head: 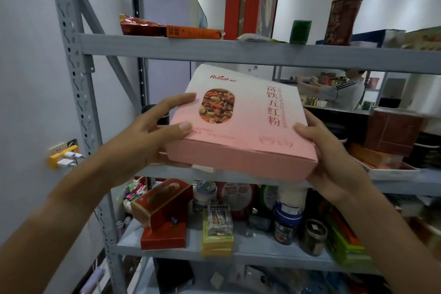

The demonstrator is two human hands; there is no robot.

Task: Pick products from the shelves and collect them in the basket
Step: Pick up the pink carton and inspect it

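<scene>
Grey shelves point(238, 53), pink box point(241, 126) between fingers point(176, 102)

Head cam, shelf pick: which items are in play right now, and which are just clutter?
In play:
- pink box, held by both hands in front of the middle shelf
- left hand, gripping its left edge
- right hand, gripping its right edge

Clutter:
- green packet, top shelf
- orange box, top shelf
- red boxes, lower shelf
- glass jar, lower shelf

Basket not in view.
</scene>
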